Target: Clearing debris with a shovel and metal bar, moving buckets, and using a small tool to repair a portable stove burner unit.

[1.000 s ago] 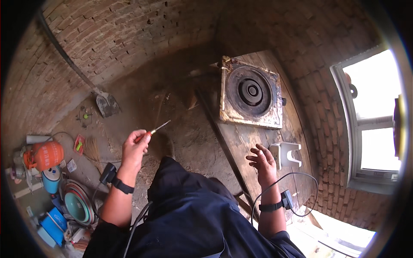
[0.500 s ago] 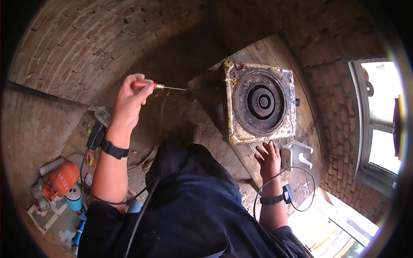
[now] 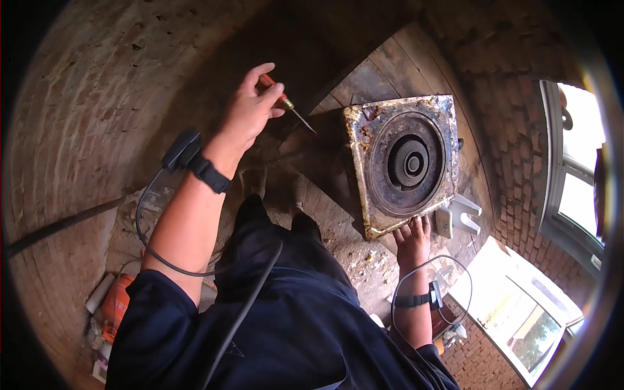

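My left hand (image 3: 252, 107) is closed round the red handle of a screwdriver (image 3: 286, 103). Its thin metal shaft points down and right, toward a rusty, square gas stove (image 3: 359, 188), with its tip apart from it. The stove has a stained whitish top with a round, dark burner (image 3: 411, 164) in the middle. At the stove's near edge is my right hand (image 3: 412, 246), palm down, its fingers stretched and slightly apart. The fingertips reach the edge and are partly hidden there. A pale pronged bracket (image 3: 463, 216) lies just right of these fingers.
The stove stands on a worn wooden plank top (image 3: 406, 55) beside a brick wall (image 3: 520, 149) with a window (image 3: 577, 182). Black cables (image 3: 146, 227) hang from the devices strapped to both my wrists. An orange gas cylinder (image 3: 116, 302) stands on the floor at lower left.
My left hand has moved up and right with the screwdriver, closer to the stove, and the shaft now slants downward. My right hand has come up against the stove's near edge. The view has shifted.
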### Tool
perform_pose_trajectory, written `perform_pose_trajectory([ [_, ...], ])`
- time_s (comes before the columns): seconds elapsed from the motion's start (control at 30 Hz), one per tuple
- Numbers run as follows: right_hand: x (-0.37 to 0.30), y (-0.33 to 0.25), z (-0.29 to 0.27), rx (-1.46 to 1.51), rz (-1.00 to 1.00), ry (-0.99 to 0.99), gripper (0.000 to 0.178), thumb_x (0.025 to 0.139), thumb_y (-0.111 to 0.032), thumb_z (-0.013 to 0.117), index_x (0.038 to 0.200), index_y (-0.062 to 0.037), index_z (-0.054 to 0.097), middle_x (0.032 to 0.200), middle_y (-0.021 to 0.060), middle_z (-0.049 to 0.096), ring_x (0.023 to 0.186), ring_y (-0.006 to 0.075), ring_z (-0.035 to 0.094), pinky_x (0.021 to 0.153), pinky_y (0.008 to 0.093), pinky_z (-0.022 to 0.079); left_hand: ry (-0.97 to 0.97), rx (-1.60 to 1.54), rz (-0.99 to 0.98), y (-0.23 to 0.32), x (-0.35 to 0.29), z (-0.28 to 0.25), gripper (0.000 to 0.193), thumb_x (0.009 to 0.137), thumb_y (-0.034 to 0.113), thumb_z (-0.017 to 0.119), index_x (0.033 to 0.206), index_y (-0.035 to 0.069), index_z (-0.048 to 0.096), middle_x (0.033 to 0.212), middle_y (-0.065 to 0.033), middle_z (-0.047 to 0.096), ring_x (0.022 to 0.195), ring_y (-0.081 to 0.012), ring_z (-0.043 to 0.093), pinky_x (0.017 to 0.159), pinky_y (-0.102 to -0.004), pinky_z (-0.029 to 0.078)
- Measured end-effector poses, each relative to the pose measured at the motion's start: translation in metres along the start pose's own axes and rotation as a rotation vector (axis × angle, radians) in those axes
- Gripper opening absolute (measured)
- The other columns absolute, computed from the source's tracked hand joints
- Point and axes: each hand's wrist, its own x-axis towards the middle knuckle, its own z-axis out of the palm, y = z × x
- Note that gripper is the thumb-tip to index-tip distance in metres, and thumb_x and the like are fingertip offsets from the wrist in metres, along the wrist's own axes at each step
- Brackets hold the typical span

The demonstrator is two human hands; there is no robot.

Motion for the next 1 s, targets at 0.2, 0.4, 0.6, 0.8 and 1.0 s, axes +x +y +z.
perform_pose_trajectory([
  [0.2, 0.007, 0.010, -0.005, -0.064, -0.036, -0.047, 0.047, 0.093, -0.015, 0.055, 0.134, -0.0051, 0.034, 0.127, 0.0103, 0.048, 0.106, 0.0259, 0.059, 0.087, 0.0401, 0.050, -0.069, 0.159, -0.052, -0.017, 0.044, 0.017, 0.042, 0.091, 0.013, 0.061, 0.131, 0.011, 0.046, 0.095, -0.0015, 0.052, 0.084, -0.0093, 0.057, 0.065, -0.0255, 0.054],
  [0.4, 0.003, 0.004, 0.014, 0.216, 0.079, 0.110, 0.047, 0.085, -0.005, 0.060, 0.129, -0.0048, 0.042, 0.121, 0.0118, 0.053, 0.103, 0.0280, 0.059, 0.087, 0.0386, 0.049, -0.115, 0.270, -0.075, -0.024, 0.058, 0.034, 0.043, 0.089, 0.012, 0.062, 0.129, 0.006, 0.045, 0.093, -0.0025, 0.054, 0.081, -0.0103, 0.057, 0.061, -0.0250, 0.054],
  [0.6, 0.009, 0.014, 0.004, -0.079, -0.079, 0.052, 0.046, 0.074, -0.005, 0.068, 0.118, -0.0009, 0.053, 0.119, 0.0182, 0.054, 0.107, 0.0359, 0.053, 0.089, 0.0368, 0.047, -0.177, 0.199, -0.119, -0.027, 0.060, 0.037, 0.042, 0.090, 0.010, 0.061, 0.128, 0.005, 0.045, 0.093, -0.0042, 0.055, 0.082, -0.0112, 0.058, 0.061, -0.0261, 0.055],
  [0.8, 0.006, 0.011, 0.013, -0.026, -0.037, 0.053, 0.042, 0.078, -0.008, 0.065, 0.117, -0.0005, 0.053, 0.120, 0.0170, 0.054, 0.111, 0.0363, 0.050, 0.092, 0.0373, 0.045, -0.168, 0.187, -0.136, -0.039, 0.063, 0.035, 0.042, 0.091, 0.007, 0.058, 0.130, 0.005, 0.043, 0.094, -0.0055, 0.055, 0.081, -0.0122, 0.059, 0.064, -0.0263, 0.056],
  [1.0, 0.011, 0.015, 0.004, -0.123, -0.066, 0.050, 0.038, 0.079, -0.007, 0.063, 0.115, -0.0002, 0.054, 0.121, 0.0147, 0.054, 0.114, 0.0358, 0.048, 0.093, 0.0370, 0.044, -0.193, 0.111, -0.151, -0.042, 0.064, 0.034, 0.045, 0.092, 0.006, 0.056, 0.134, 0.005, 0.039, 0.094, -0.0067, 0.057, 0.085, -0.0146, 0.062, 0.065, -0.0261, 0.055],
])
